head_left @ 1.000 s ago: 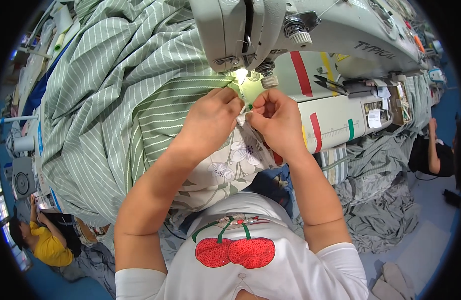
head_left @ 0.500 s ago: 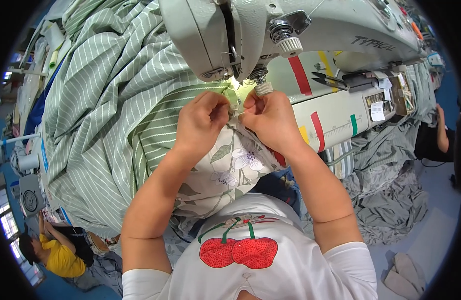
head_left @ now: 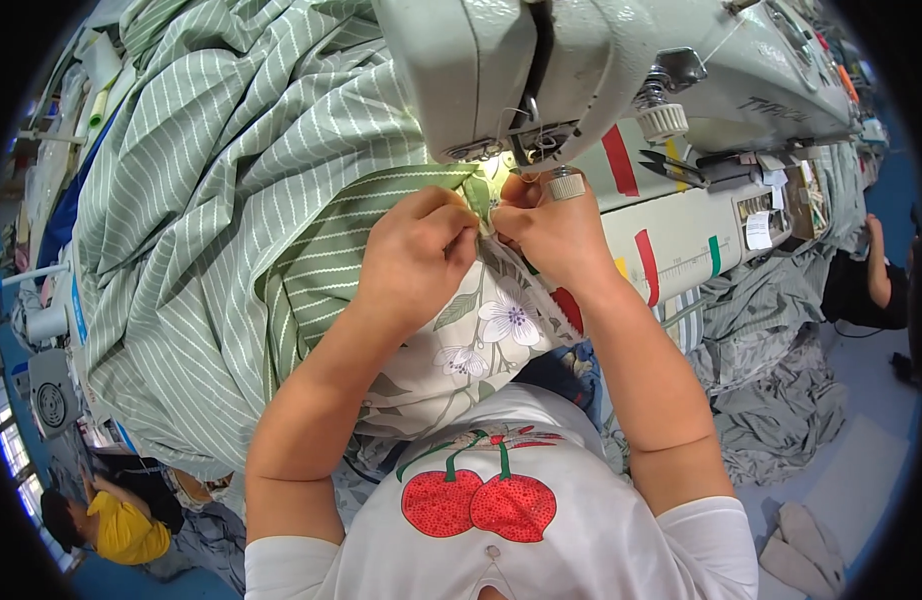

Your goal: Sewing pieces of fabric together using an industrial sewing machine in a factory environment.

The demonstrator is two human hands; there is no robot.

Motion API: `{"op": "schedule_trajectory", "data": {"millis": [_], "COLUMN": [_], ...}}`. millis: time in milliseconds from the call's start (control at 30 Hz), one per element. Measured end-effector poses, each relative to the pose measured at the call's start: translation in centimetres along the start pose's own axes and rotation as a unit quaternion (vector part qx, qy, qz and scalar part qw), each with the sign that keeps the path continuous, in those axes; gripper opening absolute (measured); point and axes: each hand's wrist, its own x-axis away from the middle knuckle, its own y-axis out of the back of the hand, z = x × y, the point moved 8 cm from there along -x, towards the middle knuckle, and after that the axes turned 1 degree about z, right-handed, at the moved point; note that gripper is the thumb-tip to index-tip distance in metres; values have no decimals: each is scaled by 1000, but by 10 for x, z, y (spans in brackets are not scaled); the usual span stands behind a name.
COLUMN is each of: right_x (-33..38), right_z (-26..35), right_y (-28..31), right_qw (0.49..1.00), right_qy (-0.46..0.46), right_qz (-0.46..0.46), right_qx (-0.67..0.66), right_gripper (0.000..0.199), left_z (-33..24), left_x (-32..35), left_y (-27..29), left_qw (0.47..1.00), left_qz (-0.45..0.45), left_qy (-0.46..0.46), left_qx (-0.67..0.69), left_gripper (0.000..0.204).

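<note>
At the machine (head_left: 481, 70), left hand (head_left: 416, 255) and right hand (head_left: 553, 238) pinch floral cloth (head_left: 481, 335) by its edge. It looks soft and limp, best held there.

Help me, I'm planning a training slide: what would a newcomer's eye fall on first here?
Probably the printed red cherries on the white shirt, bottom centre. Next, the left hand and right hand, close together near the lit end of the pale sewing machine. Green striped cloth heaps across the left.
</note>
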Motion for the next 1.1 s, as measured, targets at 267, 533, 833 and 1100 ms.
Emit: {"op": "schedule_trajectory", "data": {"millis": [267, 533, 833, 1100], "right_x": [-2, -4, -1, 5], "right_z": [-5, -8, 1, 4], "right_y": [-3, -4, -3, 0], "right_qw": [1000, 998, 999, 995], "right_qy": [-19, -33, -27, -59], "right_qz": [18, 51, 35, 31], "right_qx": [-16, 0, -32, -76], "right_gripper": [15, 13, 10, 9], "left_z": [18, 8, 27, 32], "left_x": [6, 1, 7, 18], "left_y": [8, -7, -15, -26], "left_qw": [983, 989, 931, 860], "left_qz": [44, 61, 81, 59], "left_qy": [176, 123, 308, 396], "left_qx": [-1, -47, 180, 316], "left_gripper": [12, 11, 9, 19]}}
